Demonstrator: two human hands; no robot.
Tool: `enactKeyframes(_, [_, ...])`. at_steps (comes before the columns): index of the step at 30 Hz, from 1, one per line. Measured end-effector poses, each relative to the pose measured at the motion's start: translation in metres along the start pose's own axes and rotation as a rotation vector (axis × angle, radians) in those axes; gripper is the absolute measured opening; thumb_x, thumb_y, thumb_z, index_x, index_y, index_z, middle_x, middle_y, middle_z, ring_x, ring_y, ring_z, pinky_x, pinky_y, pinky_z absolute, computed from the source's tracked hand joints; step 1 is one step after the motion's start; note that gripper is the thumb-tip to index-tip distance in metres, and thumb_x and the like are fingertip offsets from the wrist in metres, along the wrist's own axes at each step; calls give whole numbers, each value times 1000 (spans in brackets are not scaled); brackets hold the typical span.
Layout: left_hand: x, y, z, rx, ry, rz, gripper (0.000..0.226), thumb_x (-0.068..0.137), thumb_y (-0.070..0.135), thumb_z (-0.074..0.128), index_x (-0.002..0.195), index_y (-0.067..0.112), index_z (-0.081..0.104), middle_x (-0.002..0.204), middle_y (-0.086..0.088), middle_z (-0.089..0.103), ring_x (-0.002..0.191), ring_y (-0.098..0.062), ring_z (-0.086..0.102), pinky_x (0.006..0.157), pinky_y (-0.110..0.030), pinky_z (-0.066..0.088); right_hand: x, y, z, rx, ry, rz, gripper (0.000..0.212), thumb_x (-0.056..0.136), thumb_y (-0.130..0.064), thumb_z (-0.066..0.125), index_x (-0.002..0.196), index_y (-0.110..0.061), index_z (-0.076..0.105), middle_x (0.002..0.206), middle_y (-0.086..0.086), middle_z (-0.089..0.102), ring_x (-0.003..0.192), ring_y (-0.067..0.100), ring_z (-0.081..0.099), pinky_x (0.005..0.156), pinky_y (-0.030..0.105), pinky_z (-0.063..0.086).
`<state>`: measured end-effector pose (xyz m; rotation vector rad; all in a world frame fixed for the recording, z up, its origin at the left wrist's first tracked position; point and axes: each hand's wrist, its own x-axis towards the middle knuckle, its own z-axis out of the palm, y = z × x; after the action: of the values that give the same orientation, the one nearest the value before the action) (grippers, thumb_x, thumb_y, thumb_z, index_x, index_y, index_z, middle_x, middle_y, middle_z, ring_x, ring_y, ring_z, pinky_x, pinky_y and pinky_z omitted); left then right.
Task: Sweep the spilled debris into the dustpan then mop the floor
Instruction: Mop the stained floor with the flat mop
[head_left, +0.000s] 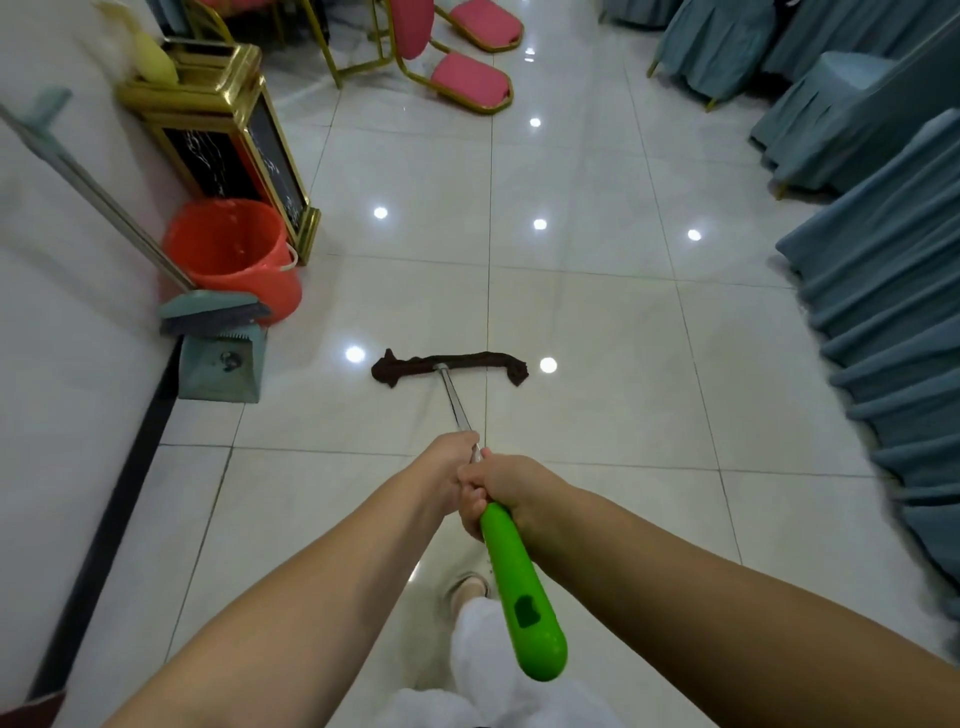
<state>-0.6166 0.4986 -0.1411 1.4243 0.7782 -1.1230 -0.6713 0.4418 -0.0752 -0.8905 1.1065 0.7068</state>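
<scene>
A mop with a dark brown cloth head (450, 367) lies flat on the glossy white tile floor (587, 322) ahead of me. Its metal shaft (456, 401) runs back to a bright green grip (522, 587). My left hand (451, 470) grips the metal shaft just ahead of my right hand (498, 488), which holds the top of the green grip. A teal dustpan (221, 366) stands by the left wall, with a teal broom (210, 312) resting on it. No debris shows on the floor.
An orange bucket (234, 254) sits behind the dustpan, next to a gold-framed bin (228, 140). Pink chairs (457, 62) stand at the far end. Blue-covered chairs (883, 291) line the right side. My shoe (467, 587) and white trouser leg are below the handle.
</scene>
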Motion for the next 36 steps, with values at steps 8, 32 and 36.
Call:
enactKeyframes(8, [29, 120, 21, 99, 36, 50, 36, 103, 14, 30, 109, -8, 59, 71, -1, 53, 54, -15, 43, 66, -20, 54, 14, -123, 16, 31, -17, 46, 30, 96, -10, 50, 67, -7, 46, 55, 1, 38, 22, 5, 32, 26, 10, 30])
enactKeyframes(32, [146, 368, 16, 125, -39, -95, 30, 98, 29, 39, 86, 6, 52, 62, -4, 49, 51, -14, 45, 30, -13, 39, 114, -355, 76, 276, 32, -46, 36, 91, 0, 50, 116, -24, 59, 60, 4, 48, 25, 7, 37, 28, 11, 33])
enactKeyframes(36, [169, 425, 7, 259, 13, -49, 33, 98, 24, 39, 71, 7, 45, 50, -5, 47, 47, -16, 42, 27, -11, 35, 133, -406, 103, 262, 2, -28, 17, 91, -1, 50, 93, -16, 58, 52, 4, 47, 24, 7, 37, 28, 10, 32])
